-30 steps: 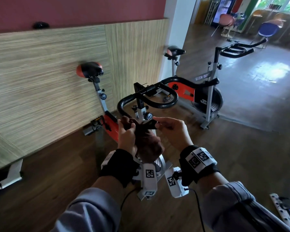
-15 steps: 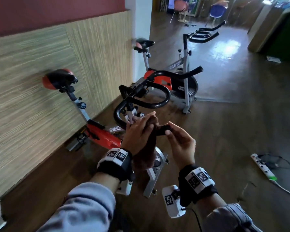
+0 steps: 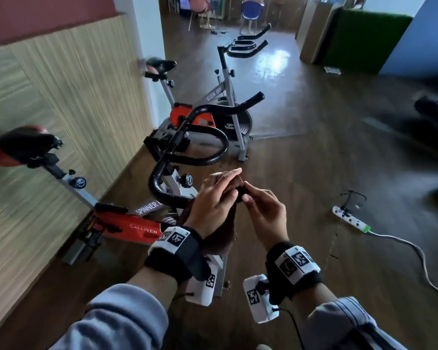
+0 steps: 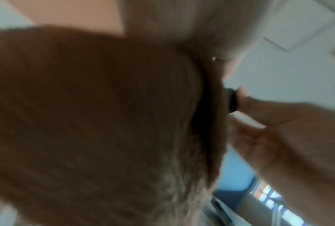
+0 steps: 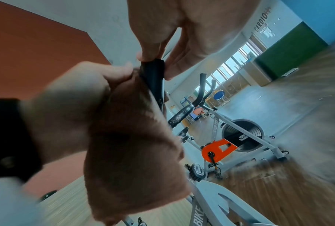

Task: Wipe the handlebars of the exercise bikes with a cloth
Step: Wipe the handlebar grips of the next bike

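The near bike's black handlebars [image 3: 195, 137] loop in front of me. My left hand [image 3: 220, 190] holds a brown cloth [image 3: 220, 236] wrapped over the end of the near bar, thumb and fingers pressing it on; the cloth [image 5: 133, 145] hangs down below. My right hand [image 3: 245, 193] pinches the black tip of that bar [image 5: 153, 73] between thumb and fingers, just right of the cloth. In the left wrist view the cloth [image 4: 95, 114] fills most of the picture, with the bar tip [image 4: 231, 99] beside it.
The near red bike [image 3: 137, 228] stands along the wood-panelled wall [image 3: 74, 97]. A second grey bike [image 3: 228, 97] with black handlebars [image 3: 248, 44] stands beyond it. A power strip [image 3: 352, 219] with its cable lies on the wooden floor to the right. Chairs stand at the far end.
The view has swung right, so both bikes sit further left. My left fingers have stretched out over the cloth on the bar end. My right hand still pinches the tip.
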